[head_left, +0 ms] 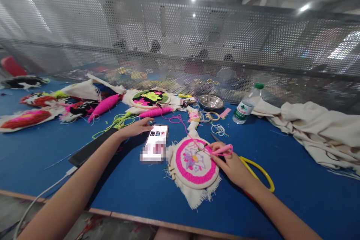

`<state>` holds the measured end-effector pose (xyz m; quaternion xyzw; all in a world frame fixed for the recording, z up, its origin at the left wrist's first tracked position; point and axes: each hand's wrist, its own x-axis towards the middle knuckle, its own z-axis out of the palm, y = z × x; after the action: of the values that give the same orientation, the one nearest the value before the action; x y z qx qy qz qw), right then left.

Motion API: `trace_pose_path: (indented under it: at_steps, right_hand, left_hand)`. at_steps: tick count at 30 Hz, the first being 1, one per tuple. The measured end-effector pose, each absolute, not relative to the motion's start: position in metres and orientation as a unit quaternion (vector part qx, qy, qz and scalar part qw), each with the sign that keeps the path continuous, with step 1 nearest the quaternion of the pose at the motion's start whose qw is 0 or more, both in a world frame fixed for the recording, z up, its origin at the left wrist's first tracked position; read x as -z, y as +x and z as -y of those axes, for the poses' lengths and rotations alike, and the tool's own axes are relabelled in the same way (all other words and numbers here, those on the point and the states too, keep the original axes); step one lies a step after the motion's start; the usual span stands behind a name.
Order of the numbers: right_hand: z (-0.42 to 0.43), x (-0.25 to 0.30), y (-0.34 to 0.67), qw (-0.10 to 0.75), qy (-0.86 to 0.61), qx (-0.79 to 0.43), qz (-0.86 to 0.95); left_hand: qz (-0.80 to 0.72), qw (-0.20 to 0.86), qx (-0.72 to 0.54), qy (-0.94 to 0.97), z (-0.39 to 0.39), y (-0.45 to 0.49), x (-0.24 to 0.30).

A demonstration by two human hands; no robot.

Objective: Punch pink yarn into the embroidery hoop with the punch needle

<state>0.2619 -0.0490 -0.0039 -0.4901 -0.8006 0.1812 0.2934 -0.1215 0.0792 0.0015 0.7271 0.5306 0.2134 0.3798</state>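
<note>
My left hand (137, 127) reaches over the upper left edge of a lit smartphone (155, 143), its fingers stretched out and holding nothing. My right hand (225, 161) is closed around a pink punch needle (223, 150) threaded with pink yarn, at the right rim of an embroidery hoop (215, 180). White cloth (194, 197) with frayed edges is stretched in the hoop, bearing a thick pink ring around a purple and pink flower with a yellow centre. Pink yarn (182, 122) trails back from the hoop. Yellow-handled scissors (266, 176) lie partly under my right wrist.
A second hoop with a floral design (150, 98), a pink yarn bundle (105, 107) and tufted pieces (28, 118) lie at the back left. Behind stand a metal bowl (210, 102) and a water bottle (246, 107). Cream cloth (312, 131) covers the right. A perforated metal screen (180, 37) borders the table.
</note>
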Motion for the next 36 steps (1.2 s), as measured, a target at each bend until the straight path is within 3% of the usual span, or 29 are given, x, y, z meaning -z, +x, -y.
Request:
trace_pose_path:
  at_steps: [26,36]
  right_hand:
    - [0.048,0.012,0.265,0.372,-0.481,-0.242,0.757]
    - [0.046,0.009,0.264,0.347,-0.514,-0.224,0.752]
  left_hand:
    - [-0.525,0.341,-0.205,0.753,-0.088,-0.125,0.01]
    - [-0.537,0.25,-0.194,0.782,-0.087,-0.12,0.014]
